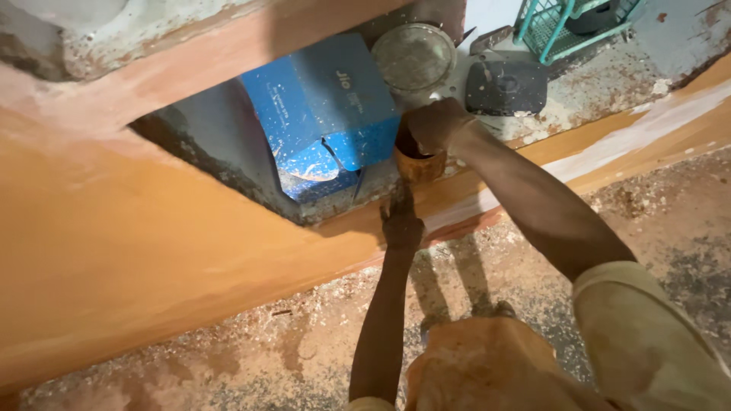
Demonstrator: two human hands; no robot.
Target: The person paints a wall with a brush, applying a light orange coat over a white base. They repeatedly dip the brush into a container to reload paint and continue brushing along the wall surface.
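Note:
My right hand point(438, 125) reaches forward and grips a small orange-stained cup point(419, 164) at the lower right corner of a recess point(221, 152) in an orange-painted surface point(137, 251). Just below it, my left hand point(401, 225) rests with bunched fingers against the orange edge under the recess. Whether that hand holds anything is hidden. Both forearms stretch up from the bottom of the view. My orange-stained clothing fills the lower right.
A blue cardboard box point(327, 99) sits inside the recess. Behind it lie a round grey lid point(413, 57) and a dark flat object point(506, 87). A green wire rack point(563, 23) stands at the top right. A white streak point(647, 125) crosses the orange band above the gritty floor point(647, 205).

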